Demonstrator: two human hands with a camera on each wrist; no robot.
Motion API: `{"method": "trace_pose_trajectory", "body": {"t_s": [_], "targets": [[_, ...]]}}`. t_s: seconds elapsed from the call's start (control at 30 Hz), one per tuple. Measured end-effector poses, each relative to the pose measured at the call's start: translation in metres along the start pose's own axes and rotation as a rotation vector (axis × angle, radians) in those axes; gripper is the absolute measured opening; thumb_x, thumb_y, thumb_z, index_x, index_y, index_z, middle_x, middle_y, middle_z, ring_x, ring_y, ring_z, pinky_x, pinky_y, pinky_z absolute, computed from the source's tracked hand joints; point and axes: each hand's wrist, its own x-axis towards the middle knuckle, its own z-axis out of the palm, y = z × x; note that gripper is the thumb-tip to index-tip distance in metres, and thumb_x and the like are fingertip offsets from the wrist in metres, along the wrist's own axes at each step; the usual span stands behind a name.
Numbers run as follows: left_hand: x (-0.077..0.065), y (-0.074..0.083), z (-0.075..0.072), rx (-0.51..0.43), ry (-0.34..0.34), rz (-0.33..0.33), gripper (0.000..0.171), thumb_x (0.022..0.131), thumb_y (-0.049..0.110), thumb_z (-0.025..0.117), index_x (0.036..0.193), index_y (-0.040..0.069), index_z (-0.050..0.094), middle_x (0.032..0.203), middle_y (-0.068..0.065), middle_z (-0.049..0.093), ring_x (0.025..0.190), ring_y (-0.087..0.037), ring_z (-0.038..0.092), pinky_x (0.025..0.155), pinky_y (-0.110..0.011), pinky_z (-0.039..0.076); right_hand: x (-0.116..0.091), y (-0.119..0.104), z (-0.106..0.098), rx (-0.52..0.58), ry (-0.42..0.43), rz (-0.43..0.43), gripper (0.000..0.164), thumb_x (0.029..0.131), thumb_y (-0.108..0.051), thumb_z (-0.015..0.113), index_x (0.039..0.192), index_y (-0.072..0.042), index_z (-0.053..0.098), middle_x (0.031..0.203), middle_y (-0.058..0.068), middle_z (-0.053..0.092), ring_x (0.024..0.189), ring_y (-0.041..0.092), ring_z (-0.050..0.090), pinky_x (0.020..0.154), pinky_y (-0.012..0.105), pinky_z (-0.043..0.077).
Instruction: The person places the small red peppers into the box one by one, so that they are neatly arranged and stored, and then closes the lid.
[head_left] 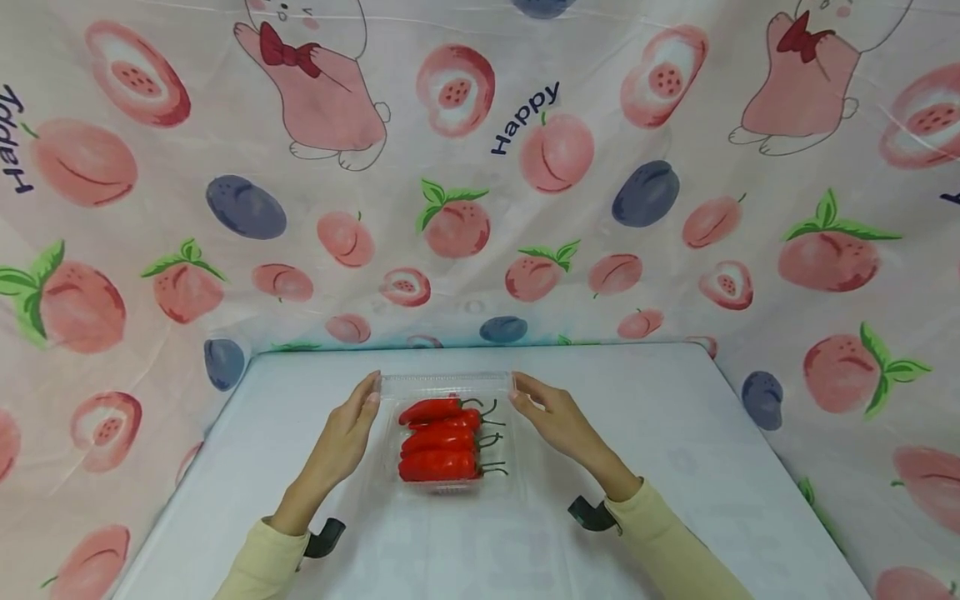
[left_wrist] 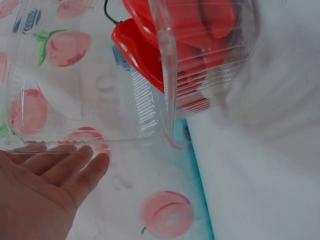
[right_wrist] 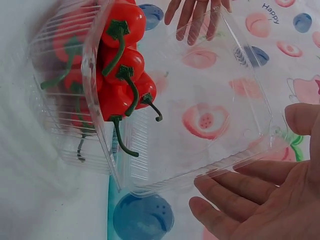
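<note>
Several red peppers (head_left: 441, 440) with green stems lie side by side in a clear plastic clamshell box (head_left: 442, 487), whose lid (right_wrist: 200, 150) stands raised on its hinge at the far side. At the lid's left edge is my left hand (head_left: 345, 433), its fairly straight fingers touching the clear rim in the left wrist view. My right hand (head_left: 561, 421) is at the opposite edge. In the right wrist view its fingers (right_wrist: 240, 192) lie extended along the lid, with the thumb held apart. The left thumb is out of the left wrist view.
A white-covered table (head_left: 637, 392) carries the box near its middle. Behind it and at both sides hangs a fruit-printed cloth (head_left: 390, 208). Black wrist mounts (head_left: 324, 538) sit at the cuffs of the pale yellow sleeves (head_left: 262, 558).
</note>
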Motion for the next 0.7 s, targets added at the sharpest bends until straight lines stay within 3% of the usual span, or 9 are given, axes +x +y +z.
{"method": "trace_pose_trajectory", "body": {"t_s": [0.33,0.5,0.7], "targets": [[-0.003,-0.004,0.001,-0.009,-0.034,0.031,0.055,0.106,0.029,0.04,0.154,0.007,0.029,0.151,-0.022,0.044,0.131,-0.043,0.051,0.107,-0.059,0.041,0.0,0.007,0.002,-0.011,-0.02,-0.003,0.059,0.098,-0.037,0.057,0.149,-0.01,0.043,0.148,0.014,0.051,0.137,0.041,0.047,0.105,0.061,0.044],[-0.005,-0.007,0.004,-0.005,-0.065,0.003,0.058,0.105,0.034,0.041,0.156,0.012,0.026,0.154,-0.019,0.041,0.128,-0.045,0.053,0.102,-0.063,0.045,0.002,0.015,0.005,-0.012,-0.029,0.01,0.062,0.096,-0.036,0.061,0.15,-0.011,0.042,0.151,0.014,0.047,0.134,0.046,0.047,0.102,0.061,0.046],[-0.005,-0.012,0.01,-0.001,-0.096,-0.037,0.06,0.104,0.033,0.045,0.157,0.015,0.024,0.157,-0.017,0.036,0.136,-0.048,0.044,0.102,-0.066,0.043,0.003,0.023,0.009,0.0,-0.038,0.033,0.063,0.094,-0.031,0.065,0.15,-0.014,0.042,0.154,0.01,0.044,0.133,0.044,0.05,0.103,0.057,0.047]]}}
